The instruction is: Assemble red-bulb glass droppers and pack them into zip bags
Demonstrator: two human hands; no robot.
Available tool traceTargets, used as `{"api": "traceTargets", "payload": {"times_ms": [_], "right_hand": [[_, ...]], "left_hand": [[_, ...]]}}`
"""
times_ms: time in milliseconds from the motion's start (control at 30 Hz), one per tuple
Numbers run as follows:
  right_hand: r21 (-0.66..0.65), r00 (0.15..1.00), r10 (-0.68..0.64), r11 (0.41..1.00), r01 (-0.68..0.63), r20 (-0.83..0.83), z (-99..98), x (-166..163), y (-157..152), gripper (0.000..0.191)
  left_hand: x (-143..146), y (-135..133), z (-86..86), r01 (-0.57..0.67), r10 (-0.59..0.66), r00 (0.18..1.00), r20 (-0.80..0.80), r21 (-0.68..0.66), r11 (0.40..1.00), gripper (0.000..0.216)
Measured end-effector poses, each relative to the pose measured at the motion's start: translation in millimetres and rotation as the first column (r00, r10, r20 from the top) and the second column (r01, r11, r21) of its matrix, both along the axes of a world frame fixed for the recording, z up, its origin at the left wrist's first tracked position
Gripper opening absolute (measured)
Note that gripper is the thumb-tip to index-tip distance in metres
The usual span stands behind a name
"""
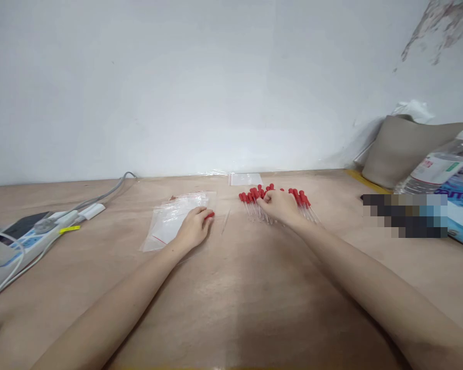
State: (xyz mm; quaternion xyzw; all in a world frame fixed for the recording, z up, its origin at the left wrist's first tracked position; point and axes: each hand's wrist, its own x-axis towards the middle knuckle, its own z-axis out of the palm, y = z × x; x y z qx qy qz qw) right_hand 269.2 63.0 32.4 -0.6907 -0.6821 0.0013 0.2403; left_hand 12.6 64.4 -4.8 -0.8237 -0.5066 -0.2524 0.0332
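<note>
Left hand point(193, 229): fingers closed on a red-bulb dropper point(209, 216), resting on the clear zip bag point(168, 218).
Right hand point(280, 204): curled over the pile of droppers point(304, 201), right of the bag; I cannot tell its grip.
Glass tube point(226, 222): lying on the wooden table point(247, 288) between both hands.

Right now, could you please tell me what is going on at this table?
A person works at a wooden table. Their left hand rests on a clear zip bag, a red dropper bulb showing at its fingertips. Their right hand sits on a pile of red-bulbed droppers. One clear tube lies loose between the hands.
</note>
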Motion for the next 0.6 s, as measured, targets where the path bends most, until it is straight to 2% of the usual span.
{"api": "traceTargets", "payload": {"times_ms": [133, 300, 433, 533, 600], "right_hand": [[-0.023, 0.989, -0.08, 0.996, 0.084, 0.122, -6.9, -20.0, 23.3, 0.025], [-0.012, 0.977, -0.101, 0.994, 0.106, 0.189, -12.5, -26.0, 27.2, 0.028], [-0.005, 0.982, -0.012, 1.0, 0.013, 0.19, -14.1, -37.4, 15.7, 0.033], [-0.031, 0.982, 0.086, 0.996, -0.082, 0.169, -16.8, -60.8, 6.9, 0.037], [-0.064, 0.983, 0.109, 0.993, -0.1, 0.146, -18.5, -77.7, 4.3, 0.043]], "left_hand": [[0.7, -1.8, -5.3, 0.049, -0.049, 0.998, 0.039, 0.003, 0.999, 0.024], [1.7, -2.8, -4.4, 0.058, -0.058, 0.997, 0.059, 0.011, 0.998, 0.016], [2.9, -1.4, -5.2, 0.026, -0.028, 0.996, 0.08, 0.034, 0.999, 0.01], [3.3, -0.5, -7.0, 0.014, -0.019, 0.996, 0.082, 0.058, 0.998, 0.011], [2.8, 0.5, -8.2, 0.007, -0.015, 0.995, 0.098, 0.079, 0.997, 0.014]]}}
